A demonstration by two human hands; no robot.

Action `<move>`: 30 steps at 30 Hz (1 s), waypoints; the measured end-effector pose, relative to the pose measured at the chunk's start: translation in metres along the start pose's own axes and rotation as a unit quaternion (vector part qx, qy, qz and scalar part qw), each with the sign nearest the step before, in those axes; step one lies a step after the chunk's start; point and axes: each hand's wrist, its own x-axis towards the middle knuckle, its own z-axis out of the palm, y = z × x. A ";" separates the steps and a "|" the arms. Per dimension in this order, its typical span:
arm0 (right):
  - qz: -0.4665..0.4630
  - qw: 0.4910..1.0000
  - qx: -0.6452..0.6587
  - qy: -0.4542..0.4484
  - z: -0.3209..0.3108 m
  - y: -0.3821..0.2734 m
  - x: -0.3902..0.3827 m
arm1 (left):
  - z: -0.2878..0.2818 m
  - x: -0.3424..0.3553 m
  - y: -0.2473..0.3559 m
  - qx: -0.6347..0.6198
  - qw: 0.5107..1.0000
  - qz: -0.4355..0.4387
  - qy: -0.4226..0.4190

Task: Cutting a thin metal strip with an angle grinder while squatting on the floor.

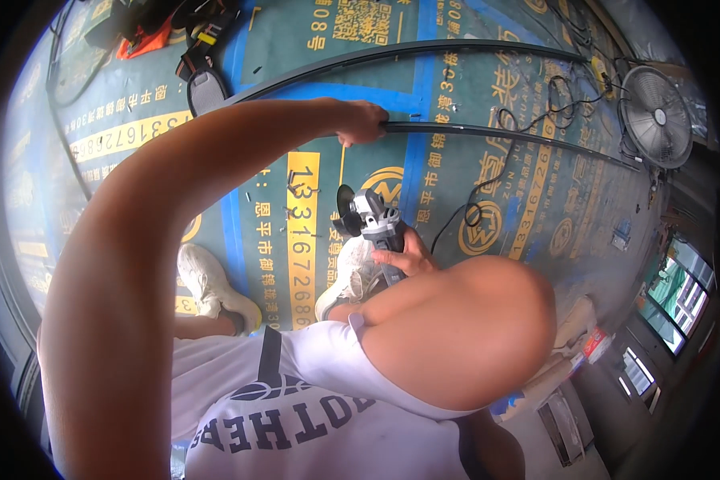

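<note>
My left hand [363, 122] reaches far out and is closed around the near end of a long, thin black strip [488, 134]. That strip runs off to the right along the covered floor. In my right hand [410, 256], close to my right shoe, is a grey and black angle grinder [382, 224]. Its dark disc and guard [347, 210] face left. Part of the grinder's grip is hidden by my fingers. Small dark offcuts [302, 182] lie scattered on the floor to the left of the grinder.
A second long black strip [408, 50] curves across the floor beyond my left hand. At the right stands a round metal fan [656, 116], with a black cable [468, 200] looping nearby. A tool belt [206, 84] lies at the far left. Green printed sheeting [280, 72] covers the floor.
</note>
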 end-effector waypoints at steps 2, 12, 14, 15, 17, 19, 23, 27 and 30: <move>-0.091 0.993 -0.067 0.018 -0.005 0.013 0.005 | -0.004 -0.031 -0.044 0.079 0.973 0.133 0.172; -0.025 0.951 0.018 0.308 0.039 0.019 -0.116 | -0.007 -0.343 -0.192 0.187 0.922 0.016 0.338; -0.027 0.944 0.011 0.330 0.037 0.026 -0.113 | 0.010 -0.398 -0.241 0.116 0.946 -0.013 0.303; -0.030 0.940 0.006 0.340 0.035 0.027 -0.112 | 0.022 -0.420 -0.260 0.130 0.942 -0.019 0.310; -0.030 0.933 0.002 0.359 0.038 0.031 -0.113 | 0.046 -0.459 -0.289 0.118 0.934 -0.062 0.331; -0.029 0.929 -0.003 0.369 0.038 0.034 -0.109 | 0.071 -0.500 -0.331 0.127 0.917 -0.103 0.365; -0.016 0.923 -0.018 0.383 0.039 0.032 -0.112 | 0.107 -0.550 -0.387 0.179 0.882 -0.232 0.370; -0.003 0.920 -0.035 0.391 0.041 0.028 -0.120 | 0.124 -0.568 -0.438 0.310 0.866 -0.295 0.260; 0.006 0.918 -0.050 0.394 0.040 0.027 -0.122 | 0.078 -0.512 -0.386 0.263 0.912 -0.240 0.205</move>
